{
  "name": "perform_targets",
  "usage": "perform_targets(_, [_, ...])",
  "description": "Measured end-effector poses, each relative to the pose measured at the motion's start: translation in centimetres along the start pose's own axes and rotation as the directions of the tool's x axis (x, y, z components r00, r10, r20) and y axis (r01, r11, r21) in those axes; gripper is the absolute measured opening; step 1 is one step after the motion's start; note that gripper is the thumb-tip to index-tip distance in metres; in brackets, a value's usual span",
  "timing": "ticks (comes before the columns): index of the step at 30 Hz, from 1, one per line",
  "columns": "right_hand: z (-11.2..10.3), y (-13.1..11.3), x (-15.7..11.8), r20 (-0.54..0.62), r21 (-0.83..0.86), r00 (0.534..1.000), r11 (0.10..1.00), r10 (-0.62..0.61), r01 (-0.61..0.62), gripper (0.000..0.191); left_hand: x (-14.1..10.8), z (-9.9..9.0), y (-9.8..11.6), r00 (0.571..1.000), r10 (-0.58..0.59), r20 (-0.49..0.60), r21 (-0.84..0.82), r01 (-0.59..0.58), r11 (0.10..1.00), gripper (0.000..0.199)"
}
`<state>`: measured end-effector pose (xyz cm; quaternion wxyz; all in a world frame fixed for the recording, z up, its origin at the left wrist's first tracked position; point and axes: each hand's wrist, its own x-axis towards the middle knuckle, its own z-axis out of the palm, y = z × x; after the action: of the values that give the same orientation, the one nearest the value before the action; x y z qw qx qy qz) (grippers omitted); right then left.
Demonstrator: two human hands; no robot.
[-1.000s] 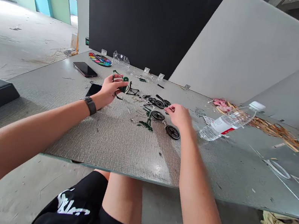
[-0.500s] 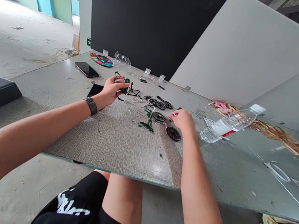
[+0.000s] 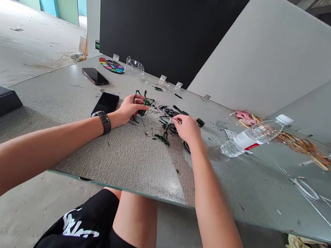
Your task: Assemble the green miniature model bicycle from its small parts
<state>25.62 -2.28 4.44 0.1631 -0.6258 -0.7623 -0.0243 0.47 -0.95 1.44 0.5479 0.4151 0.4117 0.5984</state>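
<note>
Both pinched tight | left grip: green frame | right grip: thin piece

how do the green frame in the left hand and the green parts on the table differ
The green frame is gripped in the left hand, while the green parts lie on the table. Fingers partly hide the green frame; the green parts are mostly in plain view. Both are dark green and thin.
</note>
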Motion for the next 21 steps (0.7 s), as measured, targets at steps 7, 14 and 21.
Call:
perform_targets(7, [-1.1,2.1,-0.2,-0.085,-0.093,0.967,0.964,0.241,-0.248,0.027,0.2,-0.3,-0.4,0.999,0.017,0.03,0.044,-0.018,0.999,0.035])
perform_targets(14, [-1.0,3.2,-0.3,0.073,-0.129,0.952,0.949,0.298,-0.287,0.019,0.4,-0.2,-0.7,0.999,0.019,0.036,0.05,-0.02,0.999,0.035])
perform_targets(21, [-1.6,2.1,-0.3,0.057,-0.118,0.958,0.954,0.282,-0.274,0.022,0.2,-0.1,-0.5,0.999,0.016,0.04,0.064,-0.019,0.998,0.034])
